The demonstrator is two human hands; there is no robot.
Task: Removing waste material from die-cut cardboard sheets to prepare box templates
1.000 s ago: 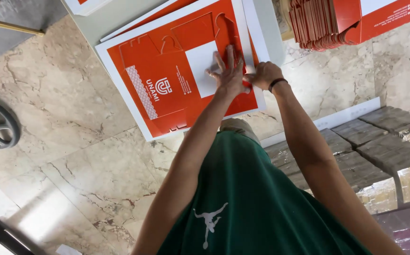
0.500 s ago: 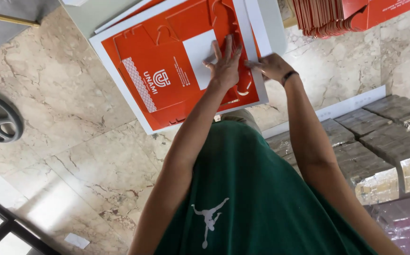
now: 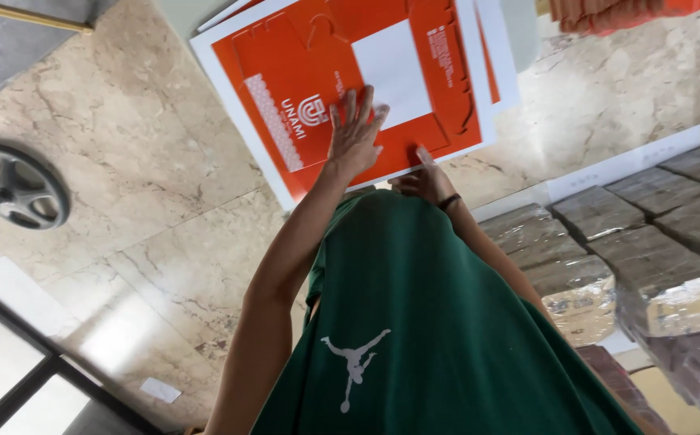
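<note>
Moved since earlier: both hands have slid from the sheet's far right part toward its near edge; the view has tipped too, so the sheet sits higher in frame
Sheet: orange die-cut card sheet [image 3: 342, 89] with white borders and a white rectangle, lying flat on the marble floor [image 3: 124, 201], topmost of a few overlapping sheets
Left hand: left hand [image 3: 355, 133] lies palm down on the sheet near its lower edge, fingers [image 3: 348, 109] spread wide and flat, gripping nothing; judged to be pressing the card flat so it does not shift
Right hand: right hand [image 3: 422, 179] sits at the sheet's near edge, just beside the left, a dark band [image 3: 448, 201] at the wrist; fingers mostly hidden behind the shirt, so I cannot tell whether they pinch the edge or only rest there
Surroundings: green shirt [image 3: 438, 322] fills the lower middle; wrapped bundles [image 3: 632, 250] lie in rows at right; stack of orange card [image 3: 608, 10] at top right; dark wheel [image 3: 18, 185] at left
Hidden or cut off: sheet's far edge runs out of frame; sheets beneath show only as white margins; right palm unseen
</note>
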